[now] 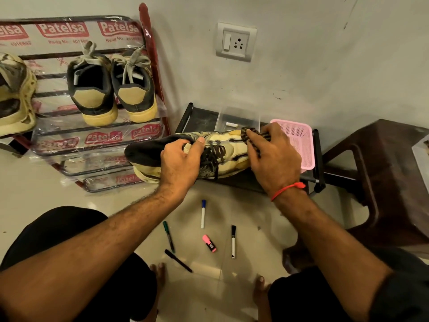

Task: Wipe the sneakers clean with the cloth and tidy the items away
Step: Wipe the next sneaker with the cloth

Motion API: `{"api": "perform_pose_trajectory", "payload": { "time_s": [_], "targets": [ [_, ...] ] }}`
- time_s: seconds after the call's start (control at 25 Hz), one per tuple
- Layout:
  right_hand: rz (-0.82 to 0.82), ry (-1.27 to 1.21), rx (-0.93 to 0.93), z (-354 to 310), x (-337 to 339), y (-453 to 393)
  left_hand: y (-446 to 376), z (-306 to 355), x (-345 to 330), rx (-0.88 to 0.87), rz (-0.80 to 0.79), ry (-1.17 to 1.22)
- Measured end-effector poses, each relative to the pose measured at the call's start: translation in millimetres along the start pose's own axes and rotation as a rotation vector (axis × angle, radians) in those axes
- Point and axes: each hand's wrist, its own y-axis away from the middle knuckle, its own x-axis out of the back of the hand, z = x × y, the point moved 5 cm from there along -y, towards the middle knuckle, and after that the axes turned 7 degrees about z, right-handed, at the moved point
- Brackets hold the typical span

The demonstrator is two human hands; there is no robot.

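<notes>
A cream and brown sneaker (234, 149) with dark laces is held on its side in mid-air, toe to the right. My left hand (180, 162) grips it around the collar and tongue. My right hand (276, 156) holds a dark striped cloth (254, 135) pressed against the toe area. On the wrapped shoe rack (97, 135) at the left stand two dark sneakers with tan heels (92, 94) (135, 87), heels toward me. Another worn cream sneaker (14, 96) lies at the far left edge.
A low black stand (199, 117) by the wall carries a clear plastic box (239, 117) and a pink mesh basket (301, 140). Several markers (203, 213) and a pink highlighter (209, 243) lie on the floor between my knees. A brown plastic stool (383, 182) stands right.
</notes>
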Motion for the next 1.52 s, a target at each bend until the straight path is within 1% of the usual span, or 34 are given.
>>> {"api": "perform_pose_trajectory", "payload": {
  "time_s": [0.04,0.12,0.2,0.24,0.32,0.36,0.4,0.44,0.52,0.56,0.6,0.68,0.72,0.76,0.8,0.88,0.92,0.96,1.0,1.08,1.12,1.16,1.2,1.24,1.28,1.32,1.36,1.4,1.48,1.52],
  "targets": [
    [-0.023,-0.056,0.014,-10.4,-2.8,5.1,2.6,1.1,-1.5,-0.04,-0.011,-0.015],
    [-0.075,-0.189,0.136,-49.0,-4.7,25.2,11.8,2.3,-6.6,-0.125,-0.043,-0.051],
    [-0.096,-0.207,0.215,-53.3,-2.4,27.2,16.0,2.1,-8.7,-0.173,-0.067,-0.047],
    [-0.093,-0.157,0.189,-40.8,-1.8,19.5,16.2,3.4,-8.6,-0.199,-0.076,-0.043],
    [-0.048,-0.038,0.027,-3.5,-0.6,1.9,15.5,6.4,-7.5,-0.267,-0.073,-0.077],
    [-0.043,-0.033,-0.036,6.2,-1.1,-0.2,15.2,7.6,-7.5,-0.296,-0.072,-0.096],
    [-0.043,-0.09,-0.049,3.6,-2.2,2.0,15.4,7.5,-7.4,-0.316,-0.068,-0.104],
    [-0.046,-0.168,-0.011,-9.3,-3.5,6.9,16.4,7.8,-7.7,-0.331,-0.062,-0.102],
    [-0.063,-0.26,0.151,-42.2,-5.1,22.9,17.4,7.2,-8.8,-0.349,-0.058,-0.1],
    [-0.067,-0.234,0.19,-43.6,-5.0,23.0,16.2,6.8,-9.2,-0.344,-0.065,-0.104],
    [-0.072,-0.173,0.181,-34.8,-5.9,17.9,13.9,6.4,-8.7,-0.335,-0.07,-0.112],
    [-0.053,-0.061,0.035,-0.7,-6.7,2.2,9.6,6.5,-4.5,-0.338,-0.042,-0.145],
    [-0.046,-0.05,-0.028,10.6,-7.4,-0.3,7.7,6.5,-2.5,-0.338,-0.025,-0.158],
    [-0.038,-0.085,-0.044,9.5,-7.0,2.5,5.1,6.7,-0.8,-0.325,-0.013,-0.159],
    [-0.028,-0.129,0.0,-3.9,-7.2,9.1,3.0,6.6,0.8,-0.293,-0.003,-0.143],
    [-0.041,-0.191,0.226,-49.6,-8.9,33.2,-1.5,5.3,4.0,-0.154,0.028,-0.067],
    [-0.058,-0.187,0.315,-58.8,-10.0,39.4,-5.0,4.3,5.6,-0.062,0.043,-0.012],
    [-0.085,-0.167,0.343,-53.6,-11.6,35.3,-7.4,3.9,7.1,0.033,0.048,0.052],
    [-0.087,-0.135,0.309,-37.5,-12.7,23.2,-9.0,3.0,8.2,0.127,0.045,0.111],
    [-0.001,-0.109,0.088,3.7,-8.4,-1.0,-8.7,0.6,9.0,0.273,0.018,0.163],
    [0.005,-0.125,0.027,8.9,-7.9,-0.8,-6.7,-0.1,8.2,0.341,0.008,0.197],
    [0.009,-0.161,0.048,-2.0,-8.6,7.2,-4.5,-1.1,7.2,0.41,0.006,0.255],
    [0.001,-0.189,0.141,-25.9,-8.9,19.7,-1.9,-1.4,6.7,0.476,0.011,0.322],
    [-0.02,-0.229,0.274,-51.8,-9.0,35.4,-0.7,-1.6,6.9,0.527,0.023,0.369],
    [-0.054,-0.249,0.381,-68.6,-8.3,46.9,-0.7,-1.1,7.4,0.569,0.03,0.391],
    [-0.084,-0.241,0.437,-71.7,-8.1,48.1,-2.5,-1.4,8.1,0.602,0.024,0.404],
    [-0.086,-0.23,0.428,-62.8,-7.4,40.6,-4.3,-1.0,9.3,0.629,0.007,0.418],
    [-0.051,-0.234,0.345,-47.0,-6.2,28.5,-5.8,-0.4,10.3,0.652,-0.024,0.433],
    [-0.012,-0.288,0.101,-13.4,-6.2,12.5,-5.3,1.4,9.6,0.684,-0.145,0.432],
    [-0.012,-0.335,0.014,-4.6,-9.2,14.1,-2.2,3.9,8.0,0.672,-0.229,0.409]
  ]
}}
